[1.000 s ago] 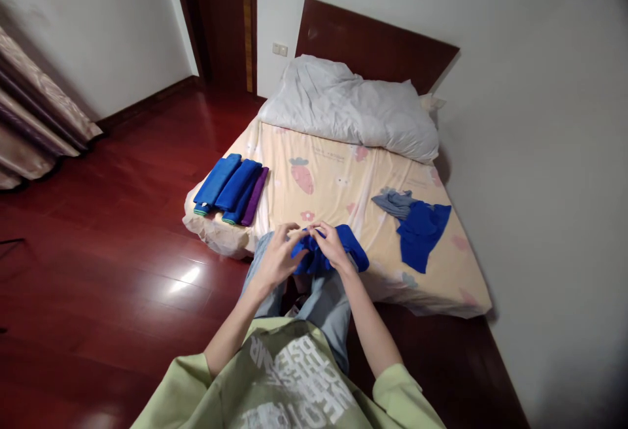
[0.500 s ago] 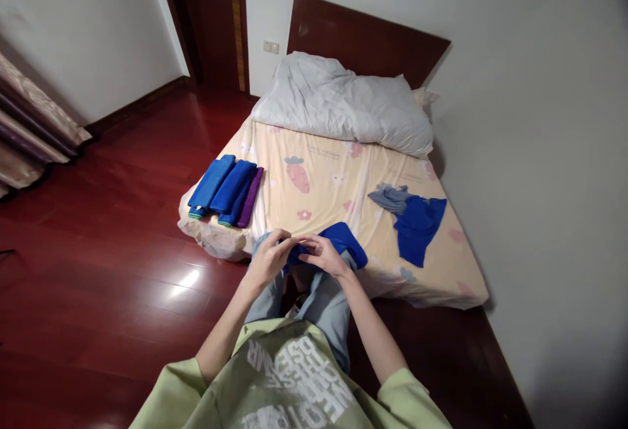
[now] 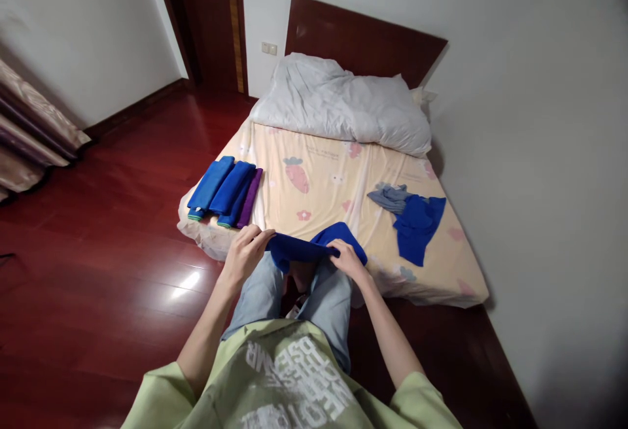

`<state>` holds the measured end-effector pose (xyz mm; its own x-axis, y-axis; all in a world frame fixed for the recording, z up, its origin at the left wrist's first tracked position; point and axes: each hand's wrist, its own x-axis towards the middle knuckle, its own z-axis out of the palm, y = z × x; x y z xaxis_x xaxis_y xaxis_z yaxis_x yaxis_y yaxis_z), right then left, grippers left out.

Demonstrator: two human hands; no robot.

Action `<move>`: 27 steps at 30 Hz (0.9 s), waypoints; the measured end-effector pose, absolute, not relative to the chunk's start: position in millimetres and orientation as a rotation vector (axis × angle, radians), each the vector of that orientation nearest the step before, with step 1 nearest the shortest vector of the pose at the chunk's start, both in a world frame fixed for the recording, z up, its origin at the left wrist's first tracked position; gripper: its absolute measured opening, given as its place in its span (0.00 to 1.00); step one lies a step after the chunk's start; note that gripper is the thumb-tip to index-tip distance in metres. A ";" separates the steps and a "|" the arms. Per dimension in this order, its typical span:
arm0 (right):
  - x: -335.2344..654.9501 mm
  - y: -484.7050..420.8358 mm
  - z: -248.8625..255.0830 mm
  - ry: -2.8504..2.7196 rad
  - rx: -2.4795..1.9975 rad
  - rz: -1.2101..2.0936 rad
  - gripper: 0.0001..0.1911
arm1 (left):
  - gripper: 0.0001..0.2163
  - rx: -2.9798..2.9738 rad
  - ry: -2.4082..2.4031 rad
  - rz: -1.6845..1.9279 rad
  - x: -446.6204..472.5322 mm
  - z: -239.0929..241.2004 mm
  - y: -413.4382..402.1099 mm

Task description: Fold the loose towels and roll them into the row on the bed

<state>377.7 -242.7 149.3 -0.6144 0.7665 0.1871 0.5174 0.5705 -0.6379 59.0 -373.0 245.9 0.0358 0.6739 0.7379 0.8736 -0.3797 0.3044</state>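
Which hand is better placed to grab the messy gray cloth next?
Probably the right hand: it is nearer the gray cloth. The left hand is farther off, nearer the folded cloths. Both hold one blue cloth between them, so the right might need to let go first.

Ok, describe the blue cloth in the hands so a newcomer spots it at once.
Find the bed with the dark headboard. At its near edge, a blue cloth stretches between the left hand and right hand. Unlike the loose blue cloth farther right, it is held.
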 end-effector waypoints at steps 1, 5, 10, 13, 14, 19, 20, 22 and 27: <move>386.8 -235.9 139.5 -2.370 -1.073 0.684 0.19 | 0.07 -2.083 -1.581 -1.250 57.6 246.3 -374.7; 419.9 -214.5 105.0 -2.321 -1.259 0.524 0.23 | 0.11 -2.096 -1.516 -1.287 52.6 245.3 -381.6; 455.2 -209.8 76.2 -2.222 -1.441 0.395 0.25 | 0.15 -2.006 -1.542 -1.331 33.9 246.6 -385.3; 471.4 -214.8 65.4 -2.123 -1.588 0.376 0.23 | 0.13 -1.967 -1.561 -1.311 19.0 249.3 -381.3; 476.0 -216.3 63.6 -2.077 -1.624 0.383 0.22 | 0.12 -1.981 -1.576 -1.297 14.3 250.1 -379.1; 500.0 -212.4 75.9 -1.921 -1.620 0.506 0.19 | 0.12 -2.076 -1.651 -1.235 -10.1 253.2 -366.4; 505.9 -208.9 82.9 -1.901 -1.611 0.520 0.17 | 0.12 -2.103 -1.656 -1.220 -15.7 254.5 -363.8; 518.5 -200.0 100.4 -1.868 -1.606 0.499 0.15 | 0.12 -2.165 -1.668 -1.171 -26.9 258.6 -358.2; 541.1 -175.2 154.2 -1.890 -1.537 0.230 0.15 | 0.12 -2.202 -1.688 -1.087 -45.5 278.4 -337.6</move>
